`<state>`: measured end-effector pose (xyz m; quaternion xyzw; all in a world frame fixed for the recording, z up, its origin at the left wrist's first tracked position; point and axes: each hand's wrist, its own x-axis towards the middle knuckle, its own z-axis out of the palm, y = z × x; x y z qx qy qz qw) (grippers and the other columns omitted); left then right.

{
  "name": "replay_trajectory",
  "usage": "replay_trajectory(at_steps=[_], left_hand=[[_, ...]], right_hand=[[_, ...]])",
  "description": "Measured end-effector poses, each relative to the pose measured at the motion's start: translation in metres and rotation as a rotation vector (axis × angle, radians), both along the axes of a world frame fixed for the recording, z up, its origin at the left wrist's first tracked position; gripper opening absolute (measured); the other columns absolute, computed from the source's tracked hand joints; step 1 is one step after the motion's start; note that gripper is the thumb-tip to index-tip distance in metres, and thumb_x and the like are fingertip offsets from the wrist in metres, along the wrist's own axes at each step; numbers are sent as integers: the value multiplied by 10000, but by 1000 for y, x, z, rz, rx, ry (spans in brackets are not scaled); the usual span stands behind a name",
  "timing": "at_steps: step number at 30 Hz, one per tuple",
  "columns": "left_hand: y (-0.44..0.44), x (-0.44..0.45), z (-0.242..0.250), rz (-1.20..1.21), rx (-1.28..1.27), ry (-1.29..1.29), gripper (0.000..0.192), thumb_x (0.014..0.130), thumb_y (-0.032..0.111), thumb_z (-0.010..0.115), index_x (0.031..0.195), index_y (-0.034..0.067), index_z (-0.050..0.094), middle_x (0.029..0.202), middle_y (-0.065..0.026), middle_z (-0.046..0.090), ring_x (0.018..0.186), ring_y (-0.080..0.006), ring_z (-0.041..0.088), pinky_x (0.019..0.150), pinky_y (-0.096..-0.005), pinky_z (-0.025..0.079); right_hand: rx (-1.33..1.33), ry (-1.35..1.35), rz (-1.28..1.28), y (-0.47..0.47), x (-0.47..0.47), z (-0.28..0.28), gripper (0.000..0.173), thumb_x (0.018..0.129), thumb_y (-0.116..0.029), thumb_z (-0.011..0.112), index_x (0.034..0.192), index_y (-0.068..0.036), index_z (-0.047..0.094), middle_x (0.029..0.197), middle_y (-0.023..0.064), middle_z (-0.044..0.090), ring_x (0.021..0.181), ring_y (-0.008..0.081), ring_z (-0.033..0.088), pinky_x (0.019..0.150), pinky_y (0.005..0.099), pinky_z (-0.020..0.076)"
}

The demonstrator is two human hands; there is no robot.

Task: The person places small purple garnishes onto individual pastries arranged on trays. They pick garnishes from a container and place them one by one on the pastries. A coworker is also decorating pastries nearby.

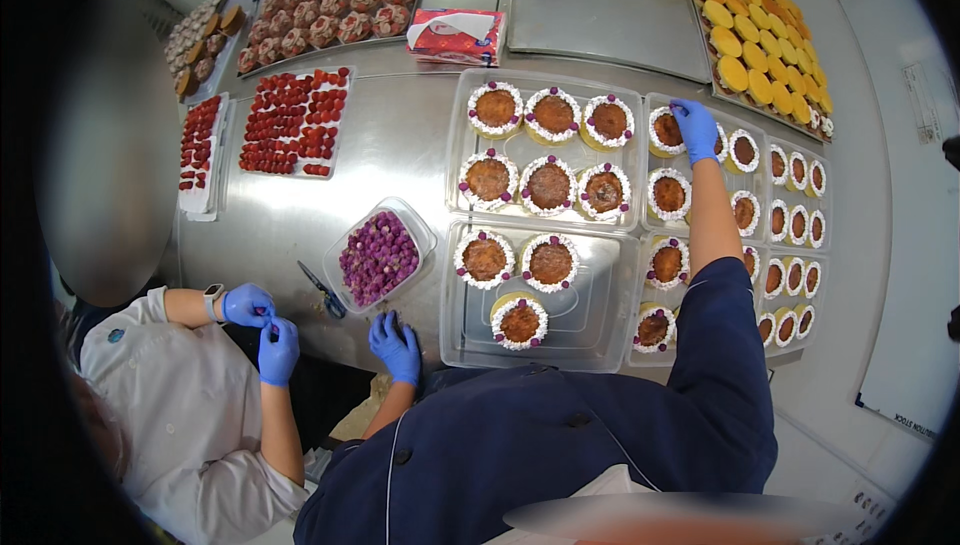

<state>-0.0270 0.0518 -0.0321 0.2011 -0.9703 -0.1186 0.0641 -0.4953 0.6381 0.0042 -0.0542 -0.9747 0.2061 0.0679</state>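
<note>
My right hand (695,128), in a blue glove, reaches to the upper tray on the right, its fingertips at the cream rim of a small round cake (667,132). Whether a bud is between the fingers cannot be seen. My left hand (395,350), also gloved, rests at the steel table's near edge, just below a plastic tub of purple dried rosebuds (379,258); what its curled fingers hold is unclear. Between the hands, clear plastic trays (592,335) hold round cakes with browned centres, white cream rims and purple buds on several of them.
Scissors (322,291) lie left of the tub. A co-worker's gloved hands (268,335) pinch a small bud at the left. Trays of cut strawberries (296,124), a red tissue pack (456,36), a tray of pink-topped desserts (330,8) and yellow-topped pastries (765,42) stand farther back.
</note>
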Motion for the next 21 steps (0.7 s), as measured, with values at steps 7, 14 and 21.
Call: replay_trajectory(at_steps=[7, 14, 21], left_hand=[[2, -4, 4, -13, -1, 14, 477, 837, 230, 630, 1288, 107, 534, 1327, -173, 469, 1241, -374, 394, 1054, -490, 297], [-3, 2, -1, 42, 47, -16, 455, 832, 261, 646, 1259, 133, 553, 1311, -140, 481, 1230, -355, 406, 1037, -478, 314], [-5, 1, 5, 54, 108, 69, 431, 863, 231, 629, 1273, 143, 530, 1304, -125, 482, 1218, -339, 415, 1022, -460, 324]], right_hand=[[-20, 16, 40, 10, -3, -16, 246, 850, -314, 656, 1019, -151, 732, 1000, 140, 680, 905, 333, 658, 794, 411, 514], [133, -79, 54, 7, -7, 9, 445, 832, -357, 705, 1153, -49, 687, 1049, 205, 690, 960, 329, 668, 866, 397, 498], [-515, 222, 153, -152, 57, 107, 269, 930, -205, 631, 1141, -52, 698, 995, 58, 719, 847, 150, 648, 800, 297, 505]])
